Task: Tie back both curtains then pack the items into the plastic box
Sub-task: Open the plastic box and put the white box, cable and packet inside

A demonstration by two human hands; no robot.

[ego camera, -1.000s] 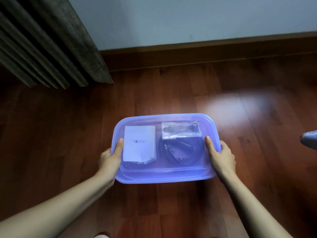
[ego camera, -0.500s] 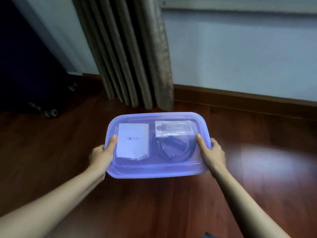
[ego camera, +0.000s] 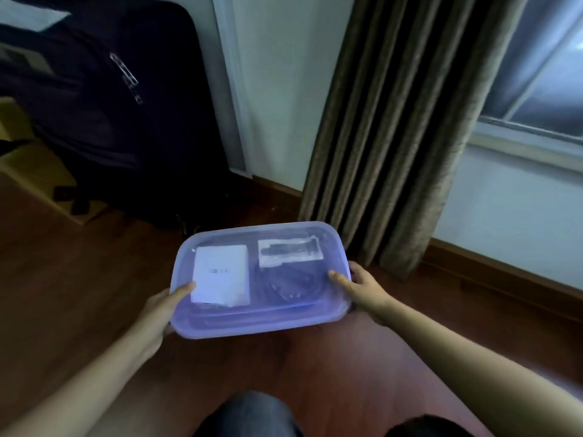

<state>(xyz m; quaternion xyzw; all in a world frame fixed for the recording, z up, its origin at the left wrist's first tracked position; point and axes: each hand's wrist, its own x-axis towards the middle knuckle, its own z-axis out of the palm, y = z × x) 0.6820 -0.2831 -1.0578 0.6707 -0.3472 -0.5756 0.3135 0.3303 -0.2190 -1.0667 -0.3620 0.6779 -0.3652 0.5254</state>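
Two hands hold a plastic box [ego camera: 262, 316] above the wooden floor [ego camera: 79, 294], one at each short end. The left hand [ego camera: 161, 310] grips the left end, its thumb lying on the translucent purple lid and the other fingers hidden beneath the rim. The right hand [ego camera: 362, 288] grips the right end the same way, thumb on top of the lid, fingers curled around the edge. The box is level and shut with its lid on.

Through the lid a white booklet [ego camera: 220, 275] shows in the left half, a small clear bag [ego camera: 290, 253] with dark parts lies at the far right, and a coil of dark cord [ego camera: 284, 288] sits just in front of that bag.

Beyond the box a brown curtain [ego camera: 394, 137] hangs straight down to the floor, beside a window [ego camera: 536, 74] at the right. A dark suitcase [ego camera: 110, 105] stands at the left against the wall. A knee in dark cloth [ego camera: 252, 414] shows at the bottom edge.
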